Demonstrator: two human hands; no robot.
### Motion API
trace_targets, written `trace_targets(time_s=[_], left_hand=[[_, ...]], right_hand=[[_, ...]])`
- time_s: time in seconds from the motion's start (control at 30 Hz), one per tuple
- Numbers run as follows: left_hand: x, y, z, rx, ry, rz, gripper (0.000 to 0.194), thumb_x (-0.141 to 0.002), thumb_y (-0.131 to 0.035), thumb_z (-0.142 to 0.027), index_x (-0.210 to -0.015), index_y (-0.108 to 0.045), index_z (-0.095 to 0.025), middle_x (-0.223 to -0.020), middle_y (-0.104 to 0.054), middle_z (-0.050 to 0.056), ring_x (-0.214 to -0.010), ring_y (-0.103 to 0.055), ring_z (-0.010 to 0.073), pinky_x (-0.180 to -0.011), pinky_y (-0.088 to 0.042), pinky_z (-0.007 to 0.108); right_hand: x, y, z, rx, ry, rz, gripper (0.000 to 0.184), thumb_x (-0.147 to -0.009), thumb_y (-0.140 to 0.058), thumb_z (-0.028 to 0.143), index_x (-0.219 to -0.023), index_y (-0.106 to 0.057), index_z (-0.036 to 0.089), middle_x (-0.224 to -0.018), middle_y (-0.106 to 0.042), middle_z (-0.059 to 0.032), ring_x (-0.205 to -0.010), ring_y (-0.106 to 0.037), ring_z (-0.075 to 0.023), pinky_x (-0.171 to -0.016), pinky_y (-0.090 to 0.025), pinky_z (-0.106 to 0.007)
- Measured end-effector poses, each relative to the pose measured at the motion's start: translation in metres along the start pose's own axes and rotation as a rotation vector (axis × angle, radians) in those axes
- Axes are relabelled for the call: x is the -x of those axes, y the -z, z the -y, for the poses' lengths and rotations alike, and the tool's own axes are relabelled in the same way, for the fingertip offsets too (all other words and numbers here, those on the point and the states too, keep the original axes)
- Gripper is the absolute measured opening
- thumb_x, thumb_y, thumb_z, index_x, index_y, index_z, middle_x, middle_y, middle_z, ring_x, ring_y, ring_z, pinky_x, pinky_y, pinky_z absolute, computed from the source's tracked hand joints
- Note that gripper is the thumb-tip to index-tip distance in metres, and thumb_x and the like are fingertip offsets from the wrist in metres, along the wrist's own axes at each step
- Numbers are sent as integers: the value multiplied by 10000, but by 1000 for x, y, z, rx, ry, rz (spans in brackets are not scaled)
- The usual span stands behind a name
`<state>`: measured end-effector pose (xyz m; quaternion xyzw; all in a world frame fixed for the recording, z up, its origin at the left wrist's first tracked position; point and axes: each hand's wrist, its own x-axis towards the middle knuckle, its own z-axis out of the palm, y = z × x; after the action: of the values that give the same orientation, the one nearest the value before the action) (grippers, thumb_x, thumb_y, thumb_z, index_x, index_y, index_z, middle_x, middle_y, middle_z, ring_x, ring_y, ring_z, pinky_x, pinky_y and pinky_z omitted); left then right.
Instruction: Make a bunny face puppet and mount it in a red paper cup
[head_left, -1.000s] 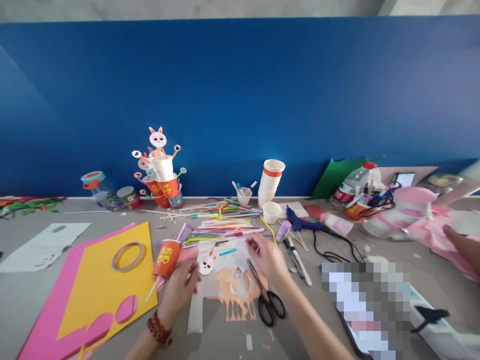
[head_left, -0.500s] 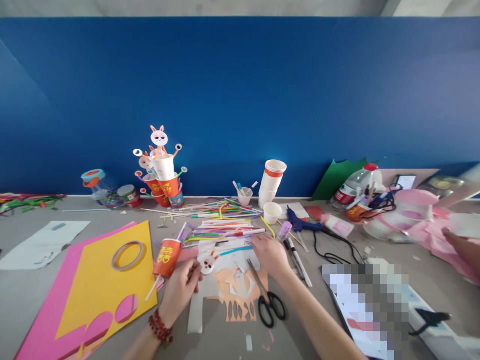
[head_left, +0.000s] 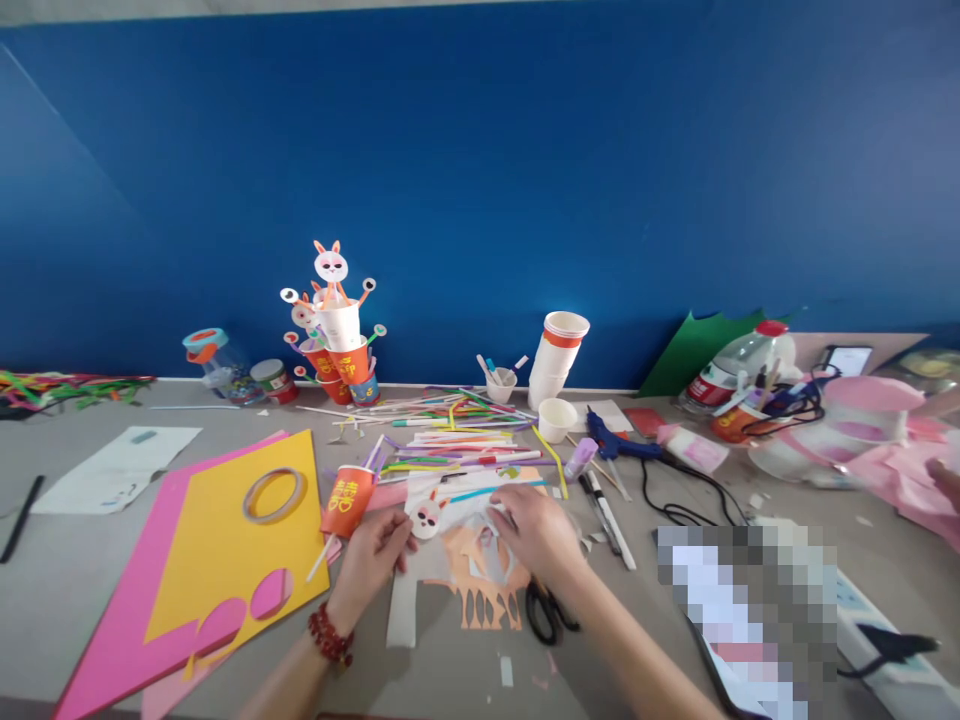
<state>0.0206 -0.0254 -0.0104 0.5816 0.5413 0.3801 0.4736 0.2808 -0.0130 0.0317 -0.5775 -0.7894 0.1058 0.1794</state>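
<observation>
My left hand (head_left: 373, 553), with a red bead bracelet on the wrist, pinches the edge of a round white paper rabbit face (head_left: 428, 518) with orange ears. To its right, my right hand (head_left: 541, 527) is above white paper and orange paper scraps (head_left: 480, 600), its fingers curled together; what they hold, if anything, I cannot make out. Scissors (head_left: 541, 612) with black handles lie under my right forearm, blades hidden. A blue strip (head_left: 480, 491) lies just beyond the rabbit face. Beside my left hand, a red paper cup (head_left: 349, 502) lies tilted with straws in it.
Yellow card (head_left: 217, 540) carries a tape roll (head_left: 252, 508) on the left. Behind are several coloured sticks (head_left: 457, 440), stacked decorated cups (head_left: 339, 330) and white cups (head_left: 553, 365). A blue glue gun (head_left: 611, 437) with its cable lies right. Another person's hand (head_left: 946, 490) touches pink material.
My right hand has drawn back towards me from the pens, now covering the scissor blades. My left hand still holds the rabbit face. The whole view has shifted slightly.
</observation>
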Motion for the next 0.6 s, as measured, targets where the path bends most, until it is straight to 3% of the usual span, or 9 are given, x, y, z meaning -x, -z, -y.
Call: trace_targets(time_s=[0.1, 0.2, 0.33, 0.6], left_hand=[[3, -2, -6, 84, 28, 44, 342, -884, -550, -467, -740, -572, -157, -676, -681, 29, -431, -523, 83, -401, -340, 174], [7, -6, -13, 187, 90, 96, 355, -879, -557, -482, -753, -583, -152, -675, -681, 29, -424, -506, 75, -398, -324, 169], [13, -15, -18, 270, 138, 95, 371, -860, -582, -502, -732, -592, -153, -544, -619, -4, -406, -478, 83, -411, -344, 178], [13, -23, -18, 273, 94, 96, 345, -858, -605, -494, -796, -606, -155, -563, -624, -11, -450, -520, 97, -445, -381, 183]], right_hand=[[16, -10, 21, -298, 52, 43, 125, -892, -566, 234, -891, -686, 200, -898, -721, -49, -852, -652, -200, -733, -456, -256], [20, -22, 35, -595, -64, 98, 137, -883, -576, 277, -846, -684, 201, -800, -709, -26, -690, -633, -167, -623, -446, -236], [16, -39, 37, -963, -179, 113, 174, -860, -597, 333, -782, -642, 185, -721, -677, -16, -632, -609, -156, -585, -453, -234], [17, -59, 29, -1101, -218, 63, 280, -848, -617, 432, -718, -557, 191, -597, -553, 26, -536, -488, -119, -508, -388, -217]])
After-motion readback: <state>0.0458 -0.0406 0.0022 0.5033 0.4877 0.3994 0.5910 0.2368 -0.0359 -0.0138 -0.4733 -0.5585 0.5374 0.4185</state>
